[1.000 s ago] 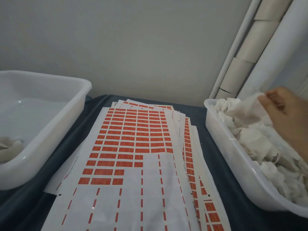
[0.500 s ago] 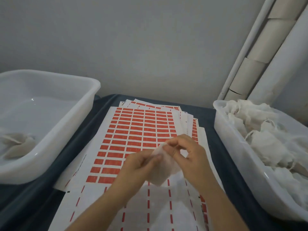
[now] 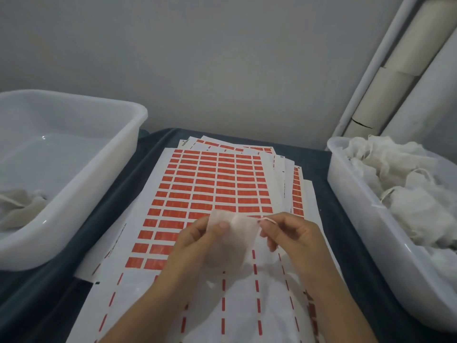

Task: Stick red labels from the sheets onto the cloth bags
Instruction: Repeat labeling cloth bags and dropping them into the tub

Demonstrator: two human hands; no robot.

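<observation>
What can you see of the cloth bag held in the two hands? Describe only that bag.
The cloth bag is small, off-white and thin, like gauze. It is held above the top label sheet. The left hand grips its left side, thumb on the front. The right hand pinches its drawstring at the upper right corner. No red label shows on it.

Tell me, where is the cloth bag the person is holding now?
In the head view, the cloth bag is low in the centre, held between the left hand and right hand above the label sheets.
</observation>
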